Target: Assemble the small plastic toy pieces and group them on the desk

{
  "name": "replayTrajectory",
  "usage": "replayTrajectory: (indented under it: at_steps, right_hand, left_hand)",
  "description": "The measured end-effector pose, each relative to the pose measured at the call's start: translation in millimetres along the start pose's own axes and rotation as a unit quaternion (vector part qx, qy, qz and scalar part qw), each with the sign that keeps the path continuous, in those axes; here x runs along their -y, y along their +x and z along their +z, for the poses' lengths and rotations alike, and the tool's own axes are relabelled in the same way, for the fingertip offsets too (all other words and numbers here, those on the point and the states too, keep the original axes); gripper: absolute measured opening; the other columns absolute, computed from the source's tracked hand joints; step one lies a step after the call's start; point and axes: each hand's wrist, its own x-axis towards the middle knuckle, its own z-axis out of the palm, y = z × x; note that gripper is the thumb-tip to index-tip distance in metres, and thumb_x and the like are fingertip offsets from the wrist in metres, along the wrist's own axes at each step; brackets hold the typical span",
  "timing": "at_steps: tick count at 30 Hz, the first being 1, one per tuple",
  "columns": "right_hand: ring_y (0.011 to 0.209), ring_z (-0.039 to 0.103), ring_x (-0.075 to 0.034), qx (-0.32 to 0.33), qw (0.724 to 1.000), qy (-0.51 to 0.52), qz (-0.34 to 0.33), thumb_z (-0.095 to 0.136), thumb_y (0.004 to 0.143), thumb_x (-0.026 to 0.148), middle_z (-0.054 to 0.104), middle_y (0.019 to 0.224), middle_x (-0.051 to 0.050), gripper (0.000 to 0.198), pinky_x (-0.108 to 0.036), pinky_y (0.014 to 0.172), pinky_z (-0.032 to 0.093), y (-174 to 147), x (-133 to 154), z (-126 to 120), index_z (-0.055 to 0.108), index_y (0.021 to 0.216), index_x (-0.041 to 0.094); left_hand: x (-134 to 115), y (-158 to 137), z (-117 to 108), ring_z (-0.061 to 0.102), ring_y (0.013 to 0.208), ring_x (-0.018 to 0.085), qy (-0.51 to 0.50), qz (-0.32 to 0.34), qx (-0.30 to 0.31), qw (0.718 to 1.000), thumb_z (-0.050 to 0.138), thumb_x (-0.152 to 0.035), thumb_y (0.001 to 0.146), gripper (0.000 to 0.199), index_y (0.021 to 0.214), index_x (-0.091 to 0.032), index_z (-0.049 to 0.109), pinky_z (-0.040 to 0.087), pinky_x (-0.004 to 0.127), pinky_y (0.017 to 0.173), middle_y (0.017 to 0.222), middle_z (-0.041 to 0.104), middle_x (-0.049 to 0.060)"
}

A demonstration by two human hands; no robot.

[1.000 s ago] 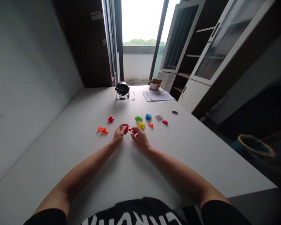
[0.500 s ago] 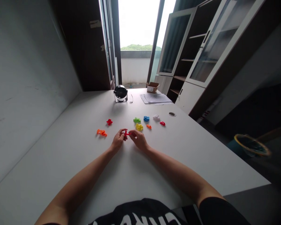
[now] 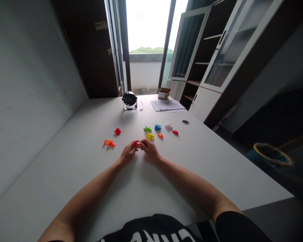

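Note:
Between my two hands is a small red plastic piece point(image 3: 136, 143), partly hidden by the fingers; its exact kind is too small to make out. My left hand point(image 3: 128, 152) is closed round its left side. The fingertips of my right hand point(image 3: 148, 149) pinch its right end. Just beyond them lies a yellow plastic piece point(image 3: 149, 136), with a green one point(image 3: 147, 129), a blue one point(image 3: 158, 127) and a white one point(image 3: 168, 126) behind it. Small orange point(image 3: 160, 136) and red point(image 3: 175, 132) parts rest to the right. Left of my hands are another red piece point(image 3: 117, 131) and orange pieces point(image 3: 109, 143).
A round black device on a stand point(image 3: 129, 101) is at the white table's point(image 3: 96, 121) far side. Papers point(image 3: 168, 105) and an open cardboard box point(image 3: 164, 93) lie far right, near a cable hole point(image 3: 186, 122). A wall borders the left; a bin point(image 3: 271, 156) stands beyond the right edge.
The red piece has turned in my fingers, and its upright part no longer shows. My hands have drawn slightly closer together. The loose pieces on the table have stayed put.

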Motion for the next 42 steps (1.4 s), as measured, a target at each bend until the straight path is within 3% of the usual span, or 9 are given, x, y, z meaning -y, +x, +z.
replayTrajectory:
  at_steps: [4,10,17,20,26,36,42]
  right_hand:
    - [0.067,0.062,-0.015,-0.008,1.0,0.017,-0.008,0.05,0.097,0.045,0.065,0.074,-0.001,0.029,-0.028,0.066,0.052,-1,1,1,0.062,0.091,0.019]
    - [0.074,0.065,-0.015,-0.021,0.998,-0.047,-0.047,0.058,0.092,0.036,0.07,0.088,-0.003,0.023,-0.029,0.071,0.053,-2,6,-1,0.063,0.108,0.021]
    - [0.076,0.065,-0.016,-0.012,0.994,-0.082,-0.071,0.057,0.093,0.035,0.071,0.09,-0.004,0.02,-0.03,0.073,0.053,-3,9,-2,0.066,0.104,0.021]
    - [0.075,0.064,-0.016,-0.024,0.992,-0.094,-0.08,0.056,0.093,0.035,0.071,0.09,-0.004,0.02,-0.029,0.072,0.053,-3,10,-3,0.066,0.103,0.02]
    - [0.073,0.062,-0.015,-0.042,0.99,-0.107,-0.079,0.056,0.092,0.029,0.07,0.089,-0.004,0.016,-0.027,0.069,0.051,-2,9,-3,0.067,0.1,0.02]
    - [0.068,0.06,-0.014,-0.046,0.992,-0.107,-0.051,0.058,0.089,0.029,0.068,0.08,-0.002,0.017,-0.026,0.067,0.049,-2,8,-3,0.069,0.099,0.02]
    - [0.066,0.058,-0.014,-0.045,0.991,-0.119,-0.044,0.058,0.089,0.03,0.067,0.076,-0.001,0.014,-0.026,0.066,0.047,-2,7,-4,0.068,0.089,0.02]
  left_hand:
    - [-2,-2,-3,0.064,0.075,0.018,0.068,0.01,-0.022,0.997,0.05,-0.044,0.097,0.03,0.092,-0.022,0.069,0.047,0.028,0.071,0.083,0.071,0.003]
    - [-1,-1,-5,0.066,0.073,0.02,0.023,-0.023,-0.046,0.998,0.056,-0.052,0.092,0.035,0.091,-0.02,0.069,0.048,0.028,0.069,0.077,0.071,0.004]
    - [-5,0,-8,0.063,0.07,0.019,0.007,-0.031,-0.011,0.999,0.056,-0.053,0.091,0.039,0.081,-0.018,0.069,0.046,0.027,0.068,0.071,0.067,0.003]
    - [-3,1,-8,0.062,0.071,0.018,-0.014,-0.03,-0.009,0.999,0.055,-0.052,0.092,0.037,0.087,-0.018,0.069,0.047,0.028,0.07,0.075,0.068,0.003]
    - [5,2,-4,0.065,0.078,0.016,-0.081,-0.032,-0.022,0.996,0.065,-0.042,0.087,0.044,0.124,-0.018,0.061,0.053,0.03,0.075,0.097,0.07,0.007]
    - [2,-1,-5,0.065,0.078,0.016,-0.053,-0.022,-0.003,0.998,0.065,-0.042,0.087,0.042,0.124,-0.022,0.061,0.053,0.03,0.074,0.102,0.07,0.006]
    - [-2,-2,-4,0.064,0.076,0.017,-0.036,-0.012,-0.003,0.999,0.063,-0.044,0.089,0.033,0.111,-0.02,0.066,0.051,0.029,0.071,0.095,0.071,0.005]
